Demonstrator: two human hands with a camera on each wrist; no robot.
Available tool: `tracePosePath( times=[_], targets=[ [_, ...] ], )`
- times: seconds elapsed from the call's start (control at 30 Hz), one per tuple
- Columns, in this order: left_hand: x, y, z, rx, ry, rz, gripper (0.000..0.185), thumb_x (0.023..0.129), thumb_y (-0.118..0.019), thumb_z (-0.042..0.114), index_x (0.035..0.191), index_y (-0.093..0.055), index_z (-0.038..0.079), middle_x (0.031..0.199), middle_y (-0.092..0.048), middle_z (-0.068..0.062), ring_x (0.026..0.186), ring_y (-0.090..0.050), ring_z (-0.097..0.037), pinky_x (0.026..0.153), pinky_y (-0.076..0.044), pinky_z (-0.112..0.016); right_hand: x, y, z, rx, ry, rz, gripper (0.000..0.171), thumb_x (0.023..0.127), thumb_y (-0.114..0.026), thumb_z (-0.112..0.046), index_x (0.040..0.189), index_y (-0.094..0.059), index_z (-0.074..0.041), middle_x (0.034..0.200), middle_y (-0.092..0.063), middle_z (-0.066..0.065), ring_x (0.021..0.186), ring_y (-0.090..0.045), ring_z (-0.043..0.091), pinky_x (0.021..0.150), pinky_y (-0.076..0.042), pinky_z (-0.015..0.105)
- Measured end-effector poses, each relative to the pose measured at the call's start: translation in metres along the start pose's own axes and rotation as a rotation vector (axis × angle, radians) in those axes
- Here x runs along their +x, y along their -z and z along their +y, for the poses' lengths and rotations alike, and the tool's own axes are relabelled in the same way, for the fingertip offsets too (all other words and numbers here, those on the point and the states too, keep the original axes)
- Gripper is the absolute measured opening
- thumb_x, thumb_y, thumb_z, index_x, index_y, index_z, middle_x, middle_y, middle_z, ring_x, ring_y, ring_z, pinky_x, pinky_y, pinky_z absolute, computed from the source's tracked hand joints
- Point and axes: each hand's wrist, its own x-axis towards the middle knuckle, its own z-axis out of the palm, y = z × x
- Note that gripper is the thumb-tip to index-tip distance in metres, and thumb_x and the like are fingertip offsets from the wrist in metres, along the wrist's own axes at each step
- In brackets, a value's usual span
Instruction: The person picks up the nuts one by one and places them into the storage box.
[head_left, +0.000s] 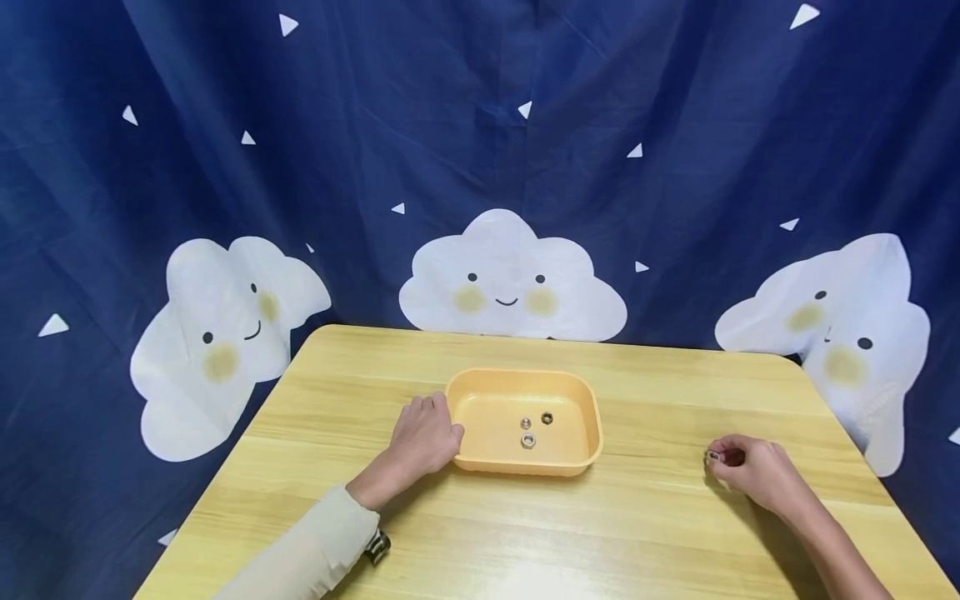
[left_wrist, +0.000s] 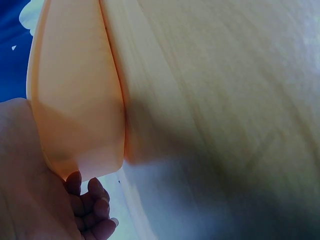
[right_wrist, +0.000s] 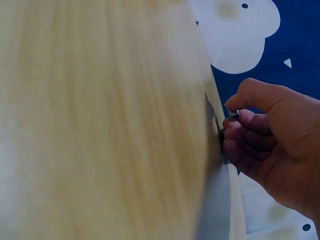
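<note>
The left hand (head_left: 426, 436) sits on the wooden table (head_left: 645, 525) right up against the left end of a shallow orange plastic tray (head_left: 480, 383), fingers curled loosely and touching its rim, not really gripping anything as far as I can see. Inside the tray I count three metal hex nuts: one shiny nut (head_left: 526, 423), a darker nut (head_left: 547, 417) just beside it, and a third nut (head_left: 528, 441) a little nearer the person. Nothing else in there. Off to the right, well apart from the tray, the right hand (head_left: 753, 469) is low on the table, pinching a fourth small nut (head_left: 712, 456) between thumb and fingertips. So four nuts total, one tray, two hands. A pale sleeve (head_left: 315, 550) covers the left forearm, and behind it all hangs a navy curtain (head_left: 480, 125) with three smiley clouds.

From the left wrist camera it's mostly the tray's (left_wrist: 75, 100) outer wall, tight to the table (left_wrist: 225, 100), with the left hand's (left_wrist: 35, 200) curled fingertips (left_wrist: 95, 192) just under the corner. Holding nothing.

Right wrist camera: the right hand (right_wrist: 280, 145) is at the table's (right_wrist: 100, 125) surface, thumb and fingers closed around the little metal nut (right_wrist: 233, 115), which only peeks out between them. It's blurry, so I can't tell whether the nut is touching the wood.
</note>
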Motion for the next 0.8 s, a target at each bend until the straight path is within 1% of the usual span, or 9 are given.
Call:
tracePosePath(
  times=[0.23, 0.4, 0.57, 0.8],
  targets=[
    [0.000, 0.001, 0.000, 0.011, -0.006, 0.003, 0.027, 0.096, -0.050, 0.029, 0.093, -0.047, 0.003, 0.084, -0.047, -0.010, 0.080, -0.043, -0.028, 0.075, -0.037, -0.038, 0.003, 0.003, -0.003, 0.010, 0.046, 0.026, 0.015, 0.082, -0.080, -0.016, 0.094, -0.078, -0.008, 0.084, -0.076, -0.002, 0.071, -0.054, -0.014, 0.066, -0.050, 0.020],
    [0.000, 0.002, 0.000, 0.015, -0.011, 0.000, 0.027, 0.096, -0.048, 0.029, 0.093, -0.046, 0.003, 0.084, -0.047, -0.010, 0.081, -0.043, -0.029, 0.076, -0.037, -0.038, 0.007, 0.005, -0.010, 0.030, 0.074, 0.051, 0.014, 0.083, -0.081, -0.015, 0.094, -0.078, -0.008, 0.083, -0.076, -0.002, 0.071, -0.054, -0.014, 0.065, -0.050, 0.018],
    [0.001, 0.001, 0.000, 0.021, -0.015, 0.002, 0.027, 0.096, -0.048, 0.029, 0.093, -0.047, 0.002, 0.084, -0.046, -0.010, 0.080, -0.043, -0.029, 0.076, -0.037, -0.038, 0.012, 0.007, -0.017, 0.045, 0.084, 0.044, 0.015, 0.083, -0.080, -0.014, 0.096, -0.078, -0.007, 0.083, -0.075, -0.002, 0.071, -0.054, -0.013, 0.064, -0.049, 0.018],
    [0.001, 0.000, 0.000, 0.035, -0.009, 0.004, 0.027, 0.095, -0.048, 0.029, 0.092, -0.046, 0.003, 0.082, -0.046, -0.010, 0.079, -0.042, -0.028, 0.075, -0.036, -0.037, 0.020, 0.006, -0.027, 0.053, 0.151, 0.105, 0.013, 0.079, -0.082, -0.010, 0.093, -0.079, -0.009, 0.082, -0.075, -0.004, 0.072, -0.054, -0.013, 0.064, -0.046, 0.012]
  ],
)
